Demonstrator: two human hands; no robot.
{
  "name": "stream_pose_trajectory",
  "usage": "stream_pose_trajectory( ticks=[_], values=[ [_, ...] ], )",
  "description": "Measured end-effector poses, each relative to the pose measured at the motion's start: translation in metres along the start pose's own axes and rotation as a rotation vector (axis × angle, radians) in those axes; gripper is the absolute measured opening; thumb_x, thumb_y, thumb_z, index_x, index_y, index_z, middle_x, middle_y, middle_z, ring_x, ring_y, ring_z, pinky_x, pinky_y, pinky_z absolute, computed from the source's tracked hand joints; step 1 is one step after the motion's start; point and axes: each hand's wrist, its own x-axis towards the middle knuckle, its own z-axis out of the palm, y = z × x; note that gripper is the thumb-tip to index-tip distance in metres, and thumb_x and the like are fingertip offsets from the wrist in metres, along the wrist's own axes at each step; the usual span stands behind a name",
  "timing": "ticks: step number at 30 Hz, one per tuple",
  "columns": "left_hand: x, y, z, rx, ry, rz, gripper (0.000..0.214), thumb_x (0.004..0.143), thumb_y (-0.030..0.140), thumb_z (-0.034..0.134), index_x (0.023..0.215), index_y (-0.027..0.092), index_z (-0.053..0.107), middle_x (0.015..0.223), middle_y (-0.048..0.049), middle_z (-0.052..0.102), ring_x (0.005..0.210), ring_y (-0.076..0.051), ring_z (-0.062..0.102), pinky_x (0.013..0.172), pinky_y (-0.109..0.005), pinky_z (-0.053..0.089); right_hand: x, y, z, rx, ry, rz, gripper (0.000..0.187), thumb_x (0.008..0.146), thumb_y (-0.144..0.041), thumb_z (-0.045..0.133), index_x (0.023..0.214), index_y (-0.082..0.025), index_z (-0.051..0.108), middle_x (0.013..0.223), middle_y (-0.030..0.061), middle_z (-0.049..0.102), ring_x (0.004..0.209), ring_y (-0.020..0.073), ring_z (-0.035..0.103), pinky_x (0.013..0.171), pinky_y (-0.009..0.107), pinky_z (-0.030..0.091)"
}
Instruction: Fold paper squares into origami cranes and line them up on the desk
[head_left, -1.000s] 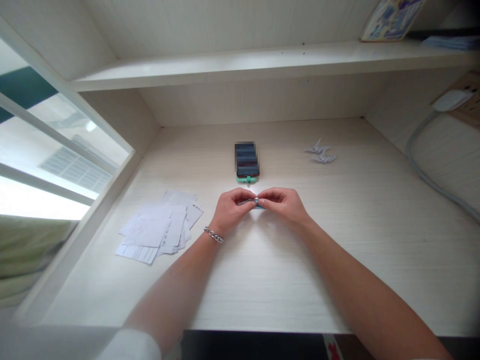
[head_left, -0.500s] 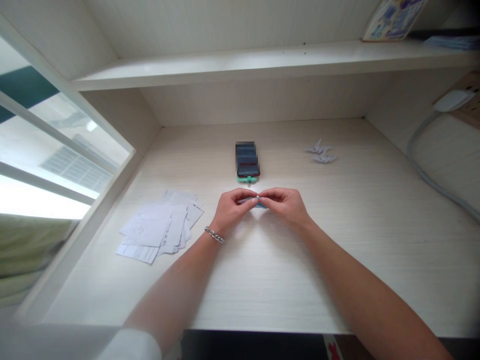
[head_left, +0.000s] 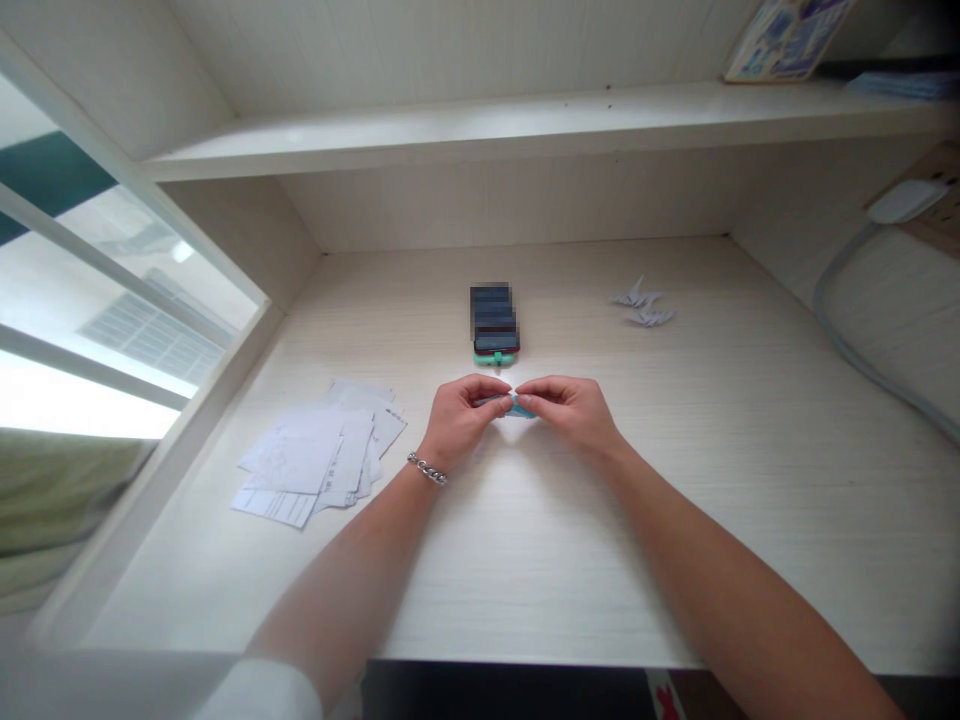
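Between my fingertips is a small piece of folded paper (head_left: 520, 409), light blue with a whitish part, mostly covered by my fingers. My left hand (head_left: 466, 412), with a chain bracelet (head_left: 427, 468) at the wrist, pinches its left side. My right hand (head_left: 570, 408) pinches the right side, its thumb and index finger nearly meeting those of the left. Both hands are low over the desk, just in front of a phone (head_left: 495, 320) with a green lower edge. How the paper is folded cannot be made out.
A loose pile of printed white paper sheets (head_left: 322, 445) lies left of my left arm. Several small folded white paper pieces (head_left: 643, 305) sit at the back right. A shelf (head_left: 480, 135) crosses above the desk (head_left: 525, 570). A grey cable (head_left: 847, 345) hangs on the right wall.
The fingertips of my two hands have drawn slightly apart, and a little more of the blue paper shows between them. The phone and paper pile have stayed put.
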Motion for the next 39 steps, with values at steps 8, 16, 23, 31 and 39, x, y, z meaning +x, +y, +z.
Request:
stream_pose_trajectory(
  ticks=[8,16,23,31,39],
  values=[
    [-0.0001,0.0028,0.0008,-0.008,0.034,0.037,0.021,0.065,0.024,0.074,0.08,0.013,0.065,0.077,-0.0059,0.068,0.072,-0.014,0.064,0.068,-0.027,0.054,0.0015,0.0031,0.0013,0.073,0.017,-0.028,0.018,0.07,-0.034,0.07,0.08,-0.019,0.07,0.078,0.0042,0.07,0.072,0.0181,0.064,0.067,0.031,0.05],
    [-0.0004,0.0035,-0.0001,0.01,0.034,0.044,0.024,0.062,0.026,0.076,0.078,0.013,0.062,0.076,-0.0048,0.066,0.07,-0.014,0.063,0.067,-0.027,0.053,0.0013,0.005,0.0023,0.091,0.026,-0.023,0.019,0.071,-0.035,0.069,0.08,-0.018,0.068,0.077,0.0038,0.069,0.072,0.0177,0.063,0.066,0.031,0.05],
    [0.0,0.0004,-0.0002,0.018,0.04,0.034,0.022,0.064,0.024,0.075,0.075,0.014,0.059,0.074,-0.0026,0.063,0.067,-0.011,0.06,0.064,-0.024,0.051,-0.0003,0.0078,0.0047,-0.008,0.018,-0.064,0.019,0.07,-0.031,0.071,0.084,-0.018,0.068,0.084,0.0055,0.069,0.078,0.0187,0.065,0.073,0.032,0.052],
    [-0.0004,0.0017,0.0002,0.011,0.03,0.048,0.022,0.064,0.023,0.075,0.077,0.013,0.06,0.075,-0.0033,0.063,0.069,-0.012,0.061,0.066,-0.024,0.051,-0.0006,0.0041,0.0011,-0.067,0.014,-0.079,0.014,0.072,-0.031,0.069,0.079,-0.019,0.069,0.08,0.0037,0.07,0.073,0.0177,0.064,0.069,0.031,0.051],
    [-0.0011,0.0047,0.0001,-0.026,0.024,0.056,0.024,0.063,0.021,0.075,0.076,0.014,0.056,0.074,-0.0033,0.064,0.071,-0.013,0.063,0.068,-0.026,0.052,-0.0014,0.0015,0.0033,0.009,-0.011,-0.048,0.012,0.071,-0.03,0.07,0.077,-0.019,0.068,0.076,0.0031,0.068,0.071,0.0169,0.062,0.066,0.03,0.049]
  ],
)
